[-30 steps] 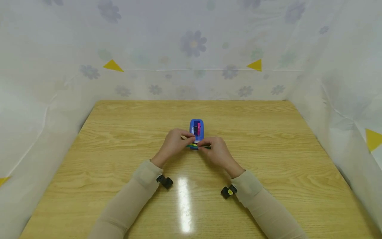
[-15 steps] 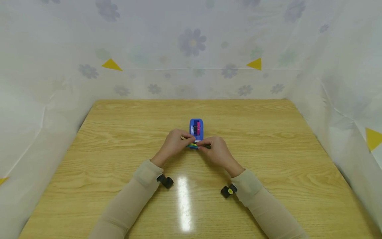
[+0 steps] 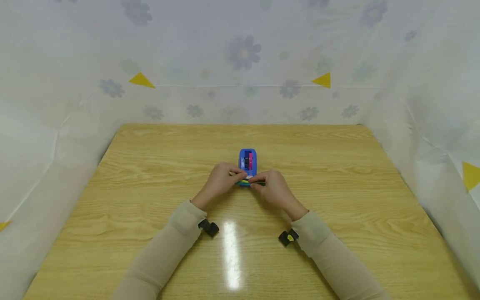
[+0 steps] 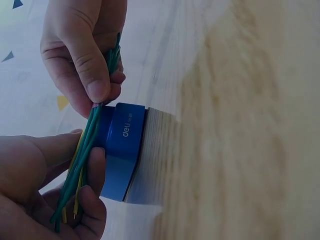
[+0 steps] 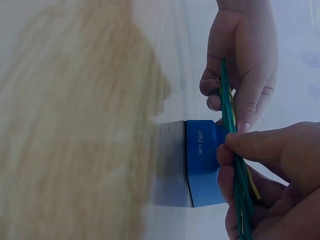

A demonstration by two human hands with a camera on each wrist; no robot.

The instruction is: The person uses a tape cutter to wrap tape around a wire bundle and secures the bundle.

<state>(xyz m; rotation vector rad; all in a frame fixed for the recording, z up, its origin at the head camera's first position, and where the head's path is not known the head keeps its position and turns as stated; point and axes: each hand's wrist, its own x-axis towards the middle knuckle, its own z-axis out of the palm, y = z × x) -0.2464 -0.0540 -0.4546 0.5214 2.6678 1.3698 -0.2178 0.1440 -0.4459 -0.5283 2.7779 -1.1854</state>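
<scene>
A bundle of thin green and yellow wires [image 3: 244, 182] lies crosswise at the near end of a blue tape dispenser [image 3: 248, 160]. My left hand [image 3: 219, 183] pinches the bundle toward its left end between thumb and fingers. My right hand [image 3: 275, 188] pinches it a little farther right, fingertips close to those of the left. Wire ends [image 4: 64, 212] stick out past the left fingers in the left wrist view. On the dispenser's front [image 5: 200, 160], "deli" is printed in white. A pink and black tape hub [image 3: 249, 161] shows in its top.
The dispenser stands on a wood-grain table [image 3: 180, 146]. Behind and at both sides hangs a pale flowered sheet [image 3: 210, 50] with yellow triangles [image 3: 141, 80] on it. Each wrist wears a small black camera [image 3: 209, 228].
</scene>
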